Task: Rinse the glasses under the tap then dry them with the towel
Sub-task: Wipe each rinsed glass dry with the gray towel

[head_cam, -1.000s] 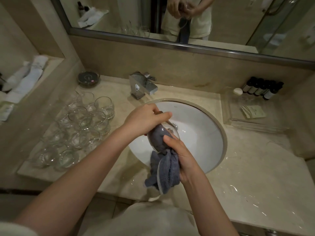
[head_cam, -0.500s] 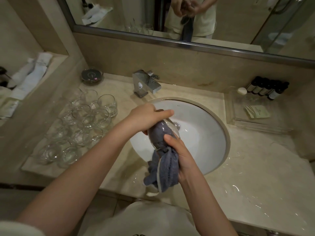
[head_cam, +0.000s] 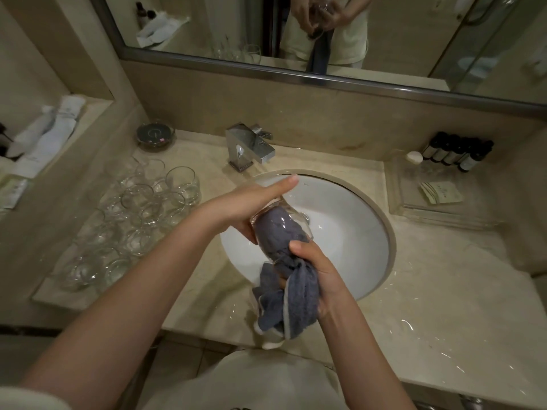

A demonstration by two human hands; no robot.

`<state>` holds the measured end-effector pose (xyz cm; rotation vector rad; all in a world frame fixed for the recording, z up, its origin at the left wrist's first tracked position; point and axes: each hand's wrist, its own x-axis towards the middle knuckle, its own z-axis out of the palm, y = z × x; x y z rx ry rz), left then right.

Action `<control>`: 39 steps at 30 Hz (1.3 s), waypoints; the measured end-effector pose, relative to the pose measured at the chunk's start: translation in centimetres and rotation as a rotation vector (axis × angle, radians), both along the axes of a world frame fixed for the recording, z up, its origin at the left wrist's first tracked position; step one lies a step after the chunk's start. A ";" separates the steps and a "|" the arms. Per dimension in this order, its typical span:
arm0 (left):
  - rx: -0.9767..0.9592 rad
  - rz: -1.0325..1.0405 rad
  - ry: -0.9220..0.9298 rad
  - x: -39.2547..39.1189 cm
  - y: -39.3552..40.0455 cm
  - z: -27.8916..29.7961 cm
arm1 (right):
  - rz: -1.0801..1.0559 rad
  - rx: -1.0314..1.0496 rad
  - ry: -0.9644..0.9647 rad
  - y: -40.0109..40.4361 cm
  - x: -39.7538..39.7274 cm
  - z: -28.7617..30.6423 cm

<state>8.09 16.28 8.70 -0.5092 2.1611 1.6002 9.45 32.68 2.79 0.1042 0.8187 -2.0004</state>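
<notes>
Glass (head_cam: pixel 278 229) stuffed with grey towel (head_cam: pixel 291 303): my left hand (head_cam: pixel 245 205) cradles it, fingers straight; my right hand (head_cam: pixel 318 269) grips the towel.

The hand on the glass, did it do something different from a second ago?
Yes. The left hand had its fingers curled over the glass; now they stretch out straight along it toward the tap, so that grip has loosened. The right hand keeps its grip on the grey towel stuffed inside the glass. Both stay over the sink.
</notes>
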 end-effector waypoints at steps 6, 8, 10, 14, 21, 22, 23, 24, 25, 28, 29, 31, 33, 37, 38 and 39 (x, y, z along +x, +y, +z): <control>-0.031 0.011 0.214 0.3 0.2 -1.1 | 0.009 -0.020 -0.155 0.2 0.0 0.5; 0.016 -0.046 0.279 0.6 -0.4 -0.9 | 0.009 -0.009 -0.200 0.1 0.1 0.8; 0.031 -0.099 0.314 0.8 -1.3 -1.2 | -0.010 0.032 -0.203 0.0 0.1 0.8; 0.055 -0.101 0.299 1.6 -3.0 -2.3 | -0.018 0.057 -0.229 -0.5 0.4 1.5; 0.249 -0.099 0.140 3.4 -5.5 -3.6 | 0.101 0.081 -0.151 -1.7 0.7 1.2; 0.253 -0.112 0.093 3.6 -5.9 -3.5 | 0.134 0.099 -0.133 -1.8 0.7 1.3; 0.244 -0.132 0.046 3.8 -6.3 -3.3 | 0.162 0.115 -0.119 -1.8 0.6 1.1; 0.229 -0.159 -0.003 3.8 -6.7 -3.2 | 0.201 0.131 -0.106 -1.9 0.6 1.1; 0.211 -0.191 -0.057 3.8 -7.2 -3.0 | 0.244 0.150 -0.066 -2.1 0.6 0.9; 0.105 -0.363 -0.199 3.6 -8.2 -2.2 | 0.348 0.165 0.069 -3.0 0.8 0.4; 0.074 -0.430 -0.230 3.5 -8.4 -2.0 | 0.358 0.139 0.077 -3.2 0.9 0.2; 0.026 -0.508 -0.261 3.5 -8.5 -1.7 | 0.379 0.098 0.098 -3.9 1.2 0.1; -0.005 -0.535 -0.243 3.8 -8.9 -1.9 | 0.382 0.092 0.125 -4.4 1.2 -0.1; -0.022 -0.479 -0.196 5.1 -10.1 -2.6 | 0.374 0.142 0.168 -5.4 1.3 -0.8; -0.016 -0.465 -0.186 5.5 -10.4 -2.7 | 0.372 0.156 0.151 -5.6 1.4 -0.7; -0.002 -0.450 -0.172 5.9 -10.6 -2.8 | 0.359 0.171 0.138 -5.6 1.4 -0.8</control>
